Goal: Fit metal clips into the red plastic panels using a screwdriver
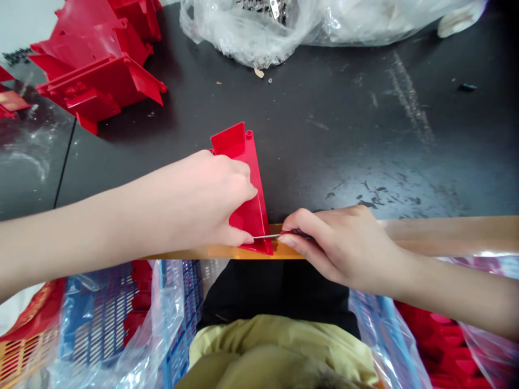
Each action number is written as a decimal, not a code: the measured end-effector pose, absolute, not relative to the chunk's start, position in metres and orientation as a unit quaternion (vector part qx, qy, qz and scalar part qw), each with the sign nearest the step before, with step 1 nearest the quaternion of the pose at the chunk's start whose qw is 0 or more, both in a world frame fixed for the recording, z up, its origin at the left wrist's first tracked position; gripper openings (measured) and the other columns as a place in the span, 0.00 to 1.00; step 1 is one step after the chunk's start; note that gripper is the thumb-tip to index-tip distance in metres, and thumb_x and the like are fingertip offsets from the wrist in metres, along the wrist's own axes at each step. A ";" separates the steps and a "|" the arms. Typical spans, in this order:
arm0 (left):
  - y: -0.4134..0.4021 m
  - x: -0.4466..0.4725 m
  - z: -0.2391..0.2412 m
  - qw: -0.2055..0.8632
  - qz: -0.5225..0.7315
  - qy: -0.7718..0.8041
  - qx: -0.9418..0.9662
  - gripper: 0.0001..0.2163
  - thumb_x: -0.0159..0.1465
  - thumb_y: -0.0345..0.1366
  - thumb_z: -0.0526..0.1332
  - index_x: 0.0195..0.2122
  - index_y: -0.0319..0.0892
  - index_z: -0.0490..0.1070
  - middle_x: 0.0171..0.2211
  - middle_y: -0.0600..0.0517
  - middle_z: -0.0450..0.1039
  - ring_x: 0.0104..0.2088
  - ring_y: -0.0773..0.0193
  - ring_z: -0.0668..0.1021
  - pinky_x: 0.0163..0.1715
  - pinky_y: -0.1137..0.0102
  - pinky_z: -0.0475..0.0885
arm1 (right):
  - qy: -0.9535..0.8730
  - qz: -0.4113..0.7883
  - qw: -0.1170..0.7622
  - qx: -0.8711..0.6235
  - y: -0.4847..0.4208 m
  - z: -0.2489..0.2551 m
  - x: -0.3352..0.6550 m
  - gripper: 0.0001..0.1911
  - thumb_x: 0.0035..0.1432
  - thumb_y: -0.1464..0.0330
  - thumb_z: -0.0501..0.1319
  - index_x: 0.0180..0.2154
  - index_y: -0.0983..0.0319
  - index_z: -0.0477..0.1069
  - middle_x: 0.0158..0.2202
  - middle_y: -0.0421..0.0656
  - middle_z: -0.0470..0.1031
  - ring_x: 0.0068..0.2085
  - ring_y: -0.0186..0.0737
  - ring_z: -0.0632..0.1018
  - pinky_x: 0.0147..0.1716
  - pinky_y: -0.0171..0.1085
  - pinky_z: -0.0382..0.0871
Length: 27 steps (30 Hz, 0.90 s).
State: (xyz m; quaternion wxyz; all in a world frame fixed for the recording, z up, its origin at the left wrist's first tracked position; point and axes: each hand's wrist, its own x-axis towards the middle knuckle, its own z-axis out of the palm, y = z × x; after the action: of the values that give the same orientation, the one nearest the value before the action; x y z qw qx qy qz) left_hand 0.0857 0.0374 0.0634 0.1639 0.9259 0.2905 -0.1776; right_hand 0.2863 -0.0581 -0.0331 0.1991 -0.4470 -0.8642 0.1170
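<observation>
A red plastic part [254,165] with raised side walls lies at the table's front edge. My left hand [221,189] is closed on it from the left, covering much of its middle. The thumb rests low, near the part's front end. In my right hand [336,243], a slim hand tool [266,236] with a thin metal blade or shaft is pinched between thumb and forefinger. Its metal tip points left and reaches the part beside my left thumb. Most of the dark handle is hidden by my fingers, so its exact kind is unclear.
Several similar red plastic parts [101,81] are stacked at the back left. A clear plastic bag [259,46] with small metal pieces stands at the back. Dark scraps [375,194] lie on the black table [324,124]. Below its edge, a blue crate [97,319] stands left and red parts [441,346] lie right.
</observation>
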 end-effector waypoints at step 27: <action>0.042 0.079 0.052 0.115 -0.130 0.256 0.951 0.16 0.53 0.49 0.66 0.32 0.41 0.78 0.28 0.50 0.73 0.25 0.63 0.71 0.26 0.68 0.56 | -0.855 0.189 0.153 -0.458 -0.055 -0.018 0.286 0.13 0.70 0.62 0.48 0.34 0.59 0.64 0.17 0.34 0.68 0.16 0.32 0.65 0.20 0.35 0.44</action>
State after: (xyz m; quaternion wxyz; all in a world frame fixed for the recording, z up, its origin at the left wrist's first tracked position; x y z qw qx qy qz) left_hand 0.0791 0.0424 0.0522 0.1145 0.9511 0.2557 -0.1303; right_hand 0.2859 -0.0553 -0.0181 0.1534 -0.4583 -0.8547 0.1894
